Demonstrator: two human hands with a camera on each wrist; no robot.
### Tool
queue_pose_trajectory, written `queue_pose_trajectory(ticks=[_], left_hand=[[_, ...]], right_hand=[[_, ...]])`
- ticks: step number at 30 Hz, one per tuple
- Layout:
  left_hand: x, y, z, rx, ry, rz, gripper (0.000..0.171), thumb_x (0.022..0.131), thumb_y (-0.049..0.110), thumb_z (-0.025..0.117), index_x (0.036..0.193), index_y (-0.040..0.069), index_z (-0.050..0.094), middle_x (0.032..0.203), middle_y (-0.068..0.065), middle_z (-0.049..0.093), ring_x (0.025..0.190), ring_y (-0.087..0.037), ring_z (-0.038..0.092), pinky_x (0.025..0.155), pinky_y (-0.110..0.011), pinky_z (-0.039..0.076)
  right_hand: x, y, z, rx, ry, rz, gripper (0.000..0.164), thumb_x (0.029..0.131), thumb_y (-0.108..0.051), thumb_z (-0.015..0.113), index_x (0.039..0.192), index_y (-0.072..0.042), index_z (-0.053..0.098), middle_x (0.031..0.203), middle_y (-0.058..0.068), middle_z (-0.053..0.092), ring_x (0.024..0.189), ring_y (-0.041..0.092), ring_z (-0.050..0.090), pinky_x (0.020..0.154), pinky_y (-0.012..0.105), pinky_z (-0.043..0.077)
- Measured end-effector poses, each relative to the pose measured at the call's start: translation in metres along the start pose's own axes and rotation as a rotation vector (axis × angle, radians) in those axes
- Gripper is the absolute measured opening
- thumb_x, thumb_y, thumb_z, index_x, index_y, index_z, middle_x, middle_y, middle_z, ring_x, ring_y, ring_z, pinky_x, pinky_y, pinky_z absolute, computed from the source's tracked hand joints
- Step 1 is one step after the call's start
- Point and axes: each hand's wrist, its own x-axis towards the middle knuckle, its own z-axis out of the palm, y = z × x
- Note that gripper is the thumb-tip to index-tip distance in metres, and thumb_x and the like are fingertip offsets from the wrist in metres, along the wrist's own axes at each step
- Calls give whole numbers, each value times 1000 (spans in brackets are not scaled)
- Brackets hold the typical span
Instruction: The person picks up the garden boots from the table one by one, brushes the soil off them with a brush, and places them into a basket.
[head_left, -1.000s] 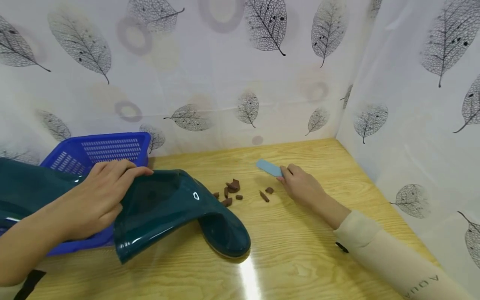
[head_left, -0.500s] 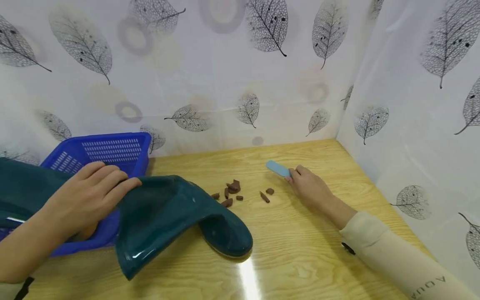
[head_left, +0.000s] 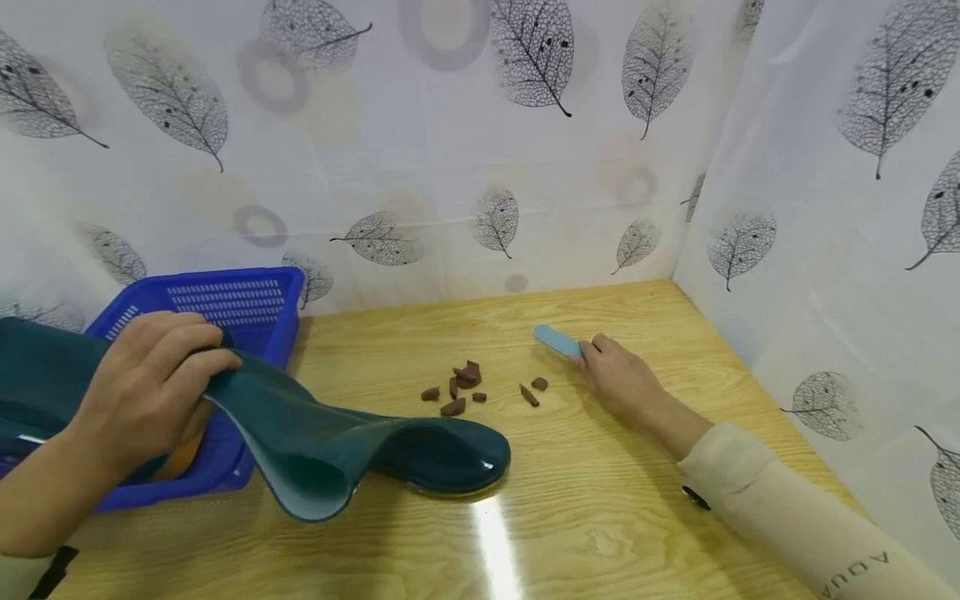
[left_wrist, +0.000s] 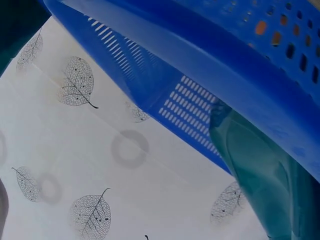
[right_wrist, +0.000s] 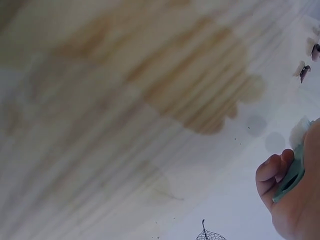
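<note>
My left hand (head_left: 153,387) grips the upper shaft of a dark green rubber boot (head_left: 457,450). The boot lies on the table, toe to the right, its shaft twisted so that its opening faces me. In the head view my right hand (head_left: 626,383) holds a light blue brush (head_left: 557,340) above the table at the right. The right wrist view shows fingers curled round the brush's handle (right_wrist: 291,177), with white bristles (right_wrist: 300,131) beyond. Several brown chunks (head_left: 453,407) lie on the wood between boot and brush. The left wrist view does not show the left hand.
A blue plastic basket (head_left: 292,312) stands at the left, partly behind my left hand. Another dark green boot (head_left: 45,367) lies across it, and something orange-tan (head_left: 183,454) shows inside. Leaf-patterned curtains (head_left: 420,167) border the wooden table (head_left: 600,517) at the back and right.
My left hand has moved left, turning the boot's shaft so its opening comes into view and the toe rolls over. My right hand has shifted slightly right with the brush.
</note>
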Motion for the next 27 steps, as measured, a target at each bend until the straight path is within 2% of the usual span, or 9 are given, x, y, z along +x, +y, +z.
queue_pose_trajectory(ticks=[4, 8, 13, 16, 18, 21, 23, 27], left_hand=[[6, -1, 7, 1, 143, -20, 43, 105, 27, 48, 77, -4, 56, 75, -23, 58, 72, -42, 49, 76, -46, 38], [16, 1, 13, 29, 234, -54, 49, 103, 33, 53, 70, -4, 57, 66, -22, 59, 64, -43, 51, 66, -52, 35], [35, 5, 12, 82, 242, -59, 58, 102, 40, 53, 64, -4, 55, 58, -22, 56, 55, -42, 48, 64, -51, 33], [46, 5, 9, 118, 230, -32, 62, 102, 42, 52, 62, -4, 50, 56, -23, 53, 53, -43, 45, 61, -52, 32], [52, 4, 10, 143, 252, 7, 62, 103, 41, 52, 59, -3, 44, 55, -23, 50, 51, -43, 43, 56, -52, 31], [57, 2, 10, 186, 301, 86, 58, 102, 34, 54, 59, -1, 37, 57, -21, 48, 52, -42, 41, 50, -52, 31], [58, 0, 11, 213, 310, 119, 55, 101, 30, 55, 60, -1, 36, 59, -21, 48, 55, -42, 42, 49, -54, 31], [59, -3, 9, 260, 265, 114, 53, 100, 27, 54, 60, -2, 35, 60, -22, 46, 58, -43, 43, 52, -54, 31]], right_hand=[[1, 1, 2, 6, -21, 1, 29, 103, -21, 56, 112, 5, 63, 86, 11, 56, 67, 17, 50, 57, 31, 48], [0, 2, 2, 16, -40, 22, 27, 103, -21, 55, 109, 4, 63, 85, 10, 55, 67, 17, 50, 58, 32, 48], [0, 0, 4, 25, -35, 11, 25, 102, -19, 56, 108, 4, 63, 84, 10, 54, 65, 16, 48, 57, 32, 47], [0, -1, 5, 21, -21, 12, 22, 101, -19, 58, 104, 2, 63, 82, 9, 53, 64, 15, 47, 56, 32, 46], [1, -2, 6, 21, -14, 20, 21, 101, -19, 58, 100, 1, 63, 81, 8, 53, 64, 15, 47, 56, 32, 46], [2, -2, 6, 38, -18, 48, 23, 101, -21, 58, 95, 0, 62, 79, 7, 53, 64, 16, 47, 57, 33, 47], [2, -2, 7, 39, -23, 71, 24, 101, -23, 58, 94, 0, 62, 79, 8, 53, 65, 18, 49, 58, 34, 48], [3, -1, 8, 34, -29, 112, 27, 101, -25, 59, 93, 2, 62, 81, 10, 55, 68, 22, 52, 60, 37, 51]])
